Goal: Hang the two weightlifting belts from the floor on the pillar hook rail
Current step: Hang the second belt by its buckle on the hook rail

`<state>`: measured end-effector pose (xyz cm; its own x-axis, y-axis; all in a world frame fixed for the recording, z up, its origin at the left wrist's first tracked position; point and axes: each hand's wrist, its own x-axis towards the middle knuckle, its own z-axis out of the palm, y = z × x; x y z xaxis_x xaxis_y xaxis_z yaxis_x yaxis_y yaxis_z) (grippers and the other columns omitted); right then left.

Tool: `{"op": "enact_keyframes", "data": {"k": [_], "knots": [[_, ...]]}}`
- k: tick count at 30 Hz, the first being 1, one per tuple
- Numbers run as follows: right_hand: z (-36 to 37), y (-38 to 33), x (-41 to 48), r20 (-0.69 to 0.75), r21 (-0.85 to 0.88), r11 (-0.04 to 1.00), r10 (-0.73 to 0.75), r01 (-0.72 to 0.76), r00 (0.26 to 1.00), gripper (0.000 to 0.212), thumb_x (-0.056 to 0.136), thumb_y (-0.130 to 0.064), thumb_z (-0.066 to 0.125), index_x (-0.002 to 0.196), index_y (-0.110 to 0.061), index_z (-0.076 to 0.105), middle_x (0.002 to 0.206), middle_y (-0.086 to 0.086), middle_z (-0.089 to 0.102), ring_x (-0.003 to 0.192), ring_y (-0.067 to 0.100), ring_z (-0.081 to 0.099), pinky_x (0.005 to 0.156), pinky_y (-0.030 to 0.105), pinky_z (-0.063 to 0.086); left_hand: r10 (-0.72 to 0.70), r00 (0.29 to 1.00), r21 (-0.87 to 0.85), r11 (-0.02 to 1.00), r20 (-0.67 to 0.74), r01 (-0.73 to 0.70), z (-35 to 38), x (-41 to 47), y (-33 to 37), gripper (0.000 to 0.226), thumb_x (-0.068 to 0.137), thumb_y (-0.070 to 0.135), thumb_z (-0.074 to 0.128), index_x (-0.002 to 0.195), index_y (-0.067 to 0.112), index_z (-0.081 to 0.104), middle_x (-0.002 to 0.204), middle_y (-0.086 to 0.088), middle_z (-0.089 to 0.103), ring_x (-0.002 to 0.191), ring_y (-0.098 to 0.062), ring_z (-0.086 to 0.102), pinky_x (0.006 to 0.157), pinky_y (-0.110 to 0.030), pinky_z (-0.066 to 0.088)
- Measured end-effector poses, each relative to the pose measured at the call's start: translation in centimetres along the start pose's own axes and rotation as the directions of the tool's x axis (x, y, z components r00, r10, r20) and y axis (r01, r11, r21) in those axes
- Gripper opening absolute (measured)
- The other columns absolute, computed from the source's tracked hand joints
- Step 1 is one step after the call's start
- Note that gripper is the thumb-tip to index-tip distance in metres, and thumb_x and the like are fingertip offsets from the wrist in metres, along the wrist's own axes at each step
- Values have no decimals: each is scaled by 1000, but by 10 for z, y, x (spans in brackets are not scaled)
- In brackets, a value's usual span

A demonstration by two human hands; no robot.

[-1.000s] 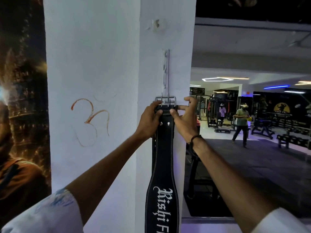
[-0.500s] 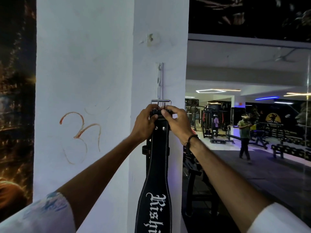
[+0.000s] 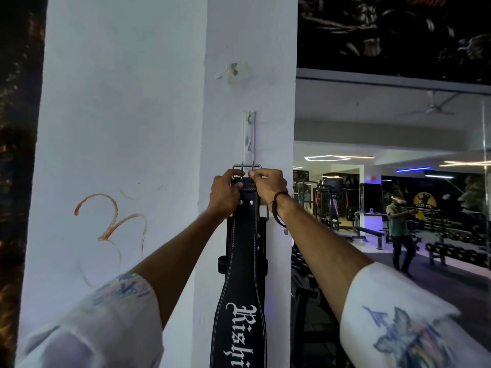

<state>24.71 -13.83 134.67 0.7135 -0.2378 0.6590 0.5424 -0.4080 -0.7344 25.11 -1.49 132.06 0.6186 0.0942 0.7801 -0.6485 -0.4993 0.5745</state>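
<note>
A black weightlifting belt (image 3: 243, 274) with white lettering hangs down the white pillar (image 3: 119, 128). Its metal buckle (image 3: 247, 166) sits at the bottom of the white vertical hook rail (image 3: 248, 136). My left hand (image 3: 225, 193) grips the belt's top end from the left. My right hand (image 3: 269, 185) pinches the same end just under the buckle from the right. Behind this belt the dark edge of a second belt (image 3: 263, 235) shows against the pillar; its top is hidden.
A red symbol (image 3: 111, 221) is drawn on the pillar's left face. To the right a mirror shows the gym floor, a person (image 3: 398, 229), benches (image 3: 369, 232) and a dumbbell rack (image 3: 457, 253). A dark poster (image 3: 18, 155) covers the wall on the left.
My hands have closed in tighter on the belt's top, with the right fingers now over the buckle base. The view has tilted slightly, so the rail sits lower in the frame.
</note>
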Motion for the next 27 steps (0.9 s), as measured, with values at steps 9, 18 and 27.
{"op": "enact_keyframes", "data": {"k": [9, 18, 27], "knots": [[4, 17, 3, -10, -115, 992, 54, -55, 998, 25, 87, -34, 63, 104, -22, 78, 98, 4, 77, 86, 26, 71, 76, 37, 61, -48, 998, -18, 999, 48, 49, 9, -10, -10, 30, 93, 26, 56, 122, 25, 65, 100, -3, 68, 68, -21, 73, 80, -48, 60], [5, 13, 6, -59, -140, 987, 77, -85, 995, 27, 80, -42, 73, 96, -20, 79, 87, 4, 77, 81, 26, 73, 65, 32, 59, -163, 977, 139, 973, -140, 182, 10, 10, 0, 50, 89, 61, 54, 66, 19, 67, 88, -8, 69, 85, -34, 69, 65, -34, 47], [7, 16, 10, 11, -114, 983, 149, -147, 989, 32, 77, -46, 77, 92, -18, 78, 89, 8, 76, 82, 28, 73, 72, 44, 63, -197, 976, 248, 945, -87, 213, 8, 17, 5, 37, 90, 53, 62, 75, 21, 71, 82, -6, 68, 84, -33, 67, 67, -32, 44]]}}
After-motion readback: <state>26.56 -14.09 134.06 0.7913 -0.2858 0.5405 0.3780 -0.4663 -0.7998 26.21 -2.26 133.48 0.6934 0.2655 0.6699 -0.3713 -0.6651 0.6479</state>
